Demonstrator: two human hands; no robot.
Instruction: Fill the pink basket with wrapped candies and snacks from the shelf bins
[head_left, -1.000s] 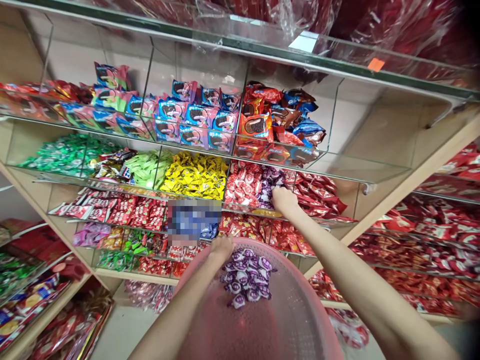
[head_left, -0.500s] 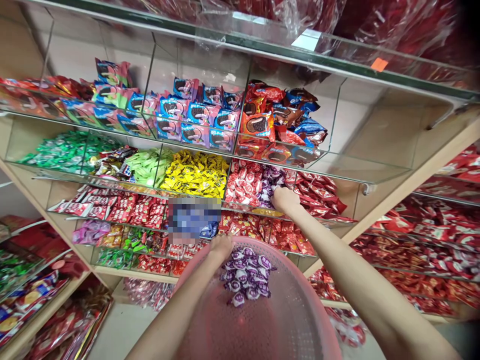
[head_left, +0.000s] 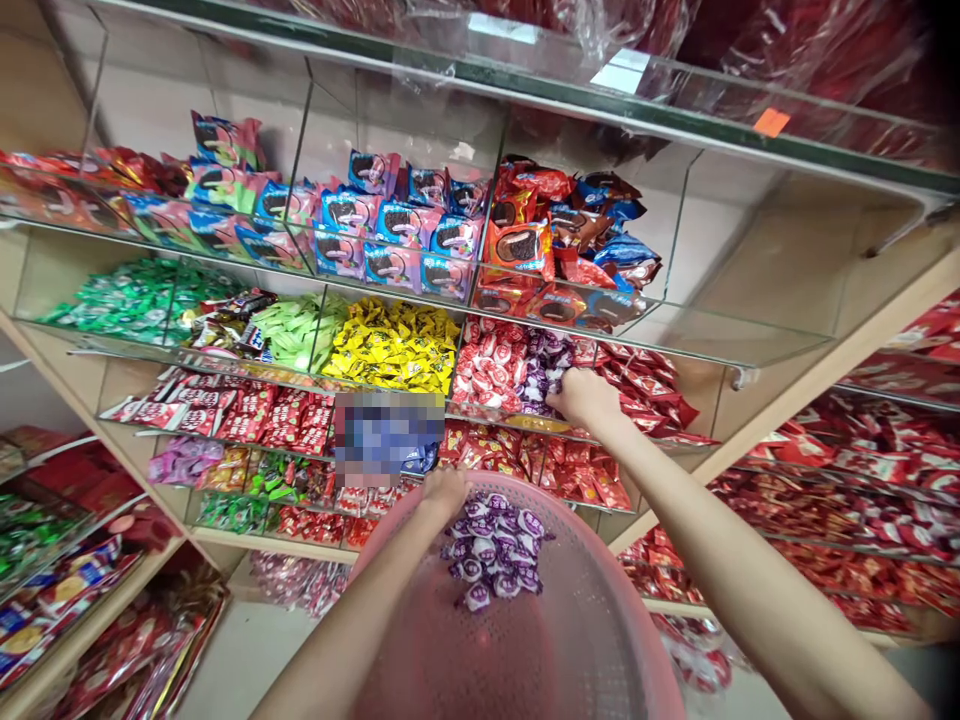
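My left hand [head_left: 445,494] is closed around the far rim of a pink plastic basket [head_left: 600,560] with small holes in its wall. In the basket lies a heap of purple-and-white wrapped candies [head_left: 495,548]. Reaching to the shelf, my right hand [head_left: 589,402] is curled at a compartment of the same purple-wrapped candies [head_left: 541,370]. Its fingertips are among them and mostly hidden, so how many it grips does not show. Red-and-white wrapped candies [head_left: 491,365] fill the space just left of the purple ones, and red packets [head_left: 649,390] lie to the right.
Glass-fronted shelves [head_left: 600,350] with clear dividers rise in front of me. Yellow-wrapped candies [head_left: 397,345], green-wrapped candies [head_left: 142,300] and cookie packs [head_left: 405,225] fill other compartments. A glass shelf edge [head_left: 517,75] runs above. More candy racks [head_left: 847,490] stand to the right.
My right hand has shifted slightly to the right and a little down at the purple candies. The left hand and the basket stay almost in place. The view has moved slightly.
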